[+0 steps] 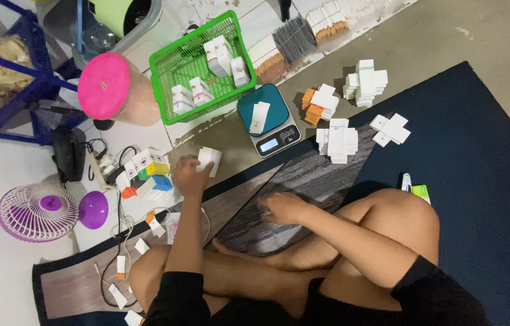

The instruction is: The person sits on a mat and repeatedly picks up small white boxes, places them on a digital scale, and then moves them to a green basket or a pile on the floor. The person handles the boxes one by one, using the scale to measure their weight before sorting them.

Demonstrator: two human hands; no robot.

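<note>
Crossed bare legs point(303, 265) fill the near edge of the view, and just beyond them the right hand point(282, 207) rests knuckles-up on the grey wood-patterned mat point(321, 181), fingers curled under so that I cannot tell whether it holds anything. Farther left, the left hand point(191, 175) grips a small white cardboard box point(209, 160) above the pale floor. Beyond lie a teal digital kitchen scale point(267, 118) bearing a white box, then a green plastic mesh basket point(197, 66) of boxes.
</note>
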